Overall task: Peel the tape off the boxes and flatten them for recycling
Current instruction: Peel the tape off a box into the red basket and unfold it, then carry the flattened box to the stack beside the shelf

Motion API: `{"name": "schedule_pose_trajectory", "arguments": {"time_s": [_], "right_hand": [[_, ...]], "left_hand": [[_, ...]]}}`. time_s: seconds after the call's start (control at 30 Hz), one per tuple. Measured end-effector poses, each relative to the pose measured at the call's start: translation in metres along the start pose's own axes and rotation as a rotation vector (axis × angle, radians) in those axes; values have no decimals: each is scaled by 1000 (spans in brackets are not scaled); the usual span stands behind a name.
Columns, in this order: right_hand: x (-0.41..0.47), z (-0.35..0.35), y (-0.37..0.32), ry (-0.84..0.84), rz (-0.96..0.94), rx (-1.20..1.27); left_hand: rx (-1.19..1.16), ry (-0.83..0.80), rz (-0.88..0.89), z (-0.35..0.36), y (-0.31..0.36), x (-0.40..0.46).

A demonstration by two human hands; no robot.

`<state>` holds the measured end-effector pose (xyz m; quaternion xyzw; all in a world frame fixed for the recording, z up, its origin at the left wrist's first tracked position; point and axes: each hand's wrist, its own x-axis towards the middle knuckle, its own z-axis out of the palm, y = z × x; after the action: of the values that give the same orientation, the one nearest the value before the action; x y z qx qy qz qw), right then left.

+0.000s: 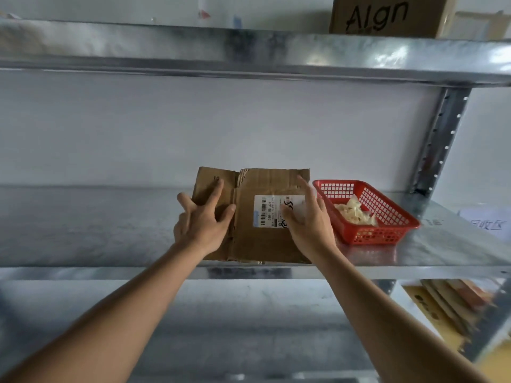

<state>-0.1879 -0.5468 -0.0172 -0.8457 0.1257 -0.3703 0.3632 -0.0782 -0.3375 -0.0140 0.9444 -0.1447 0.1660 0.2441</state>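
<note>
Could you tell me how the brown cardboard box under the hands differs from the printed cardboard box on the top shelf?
The flattened brown cardboard box lies flat on the middle shelf and carries a white label; the printed cardboard box stands assembled on the top shelf, bearing large black lettering. Both are brown cardboard.

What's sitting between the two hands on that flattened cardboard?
In the head view, a white shipping label on the flattened box lies between the left hand and the right hand, whose fingers partly cover it.
</note>
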Motion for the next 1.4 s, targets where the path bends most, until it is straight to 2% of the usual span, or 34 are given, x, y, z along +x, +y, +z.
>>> {"name": "schedule_pose_trajectory", "arguments": {"time_s": [0.2,0.37,0.63,0.73,0.83,1.03,1.4], "right_hand": [[-28,2,-2,-14,108,-101],[-43,-11,-7,63,105,-41],[-80,-26,6,13,171,49],[-103,-38,9,9,197,58],[-126,-58,11,14,222,55],[-189,-102,9,135,300,9],[-348,-187,31,304,526,-133]], "left_hand": [[28,-92,8,-4,-11,-22],[38,-124,3,-8,-8,-37],[50,-98,-8,-4,0,-91],[48,-142,24,-1,3,-109],[41,-149,99,1,12,-129],[13,-201,332,0,31,-170],[-82,-427,728,22,81,-294]]}}
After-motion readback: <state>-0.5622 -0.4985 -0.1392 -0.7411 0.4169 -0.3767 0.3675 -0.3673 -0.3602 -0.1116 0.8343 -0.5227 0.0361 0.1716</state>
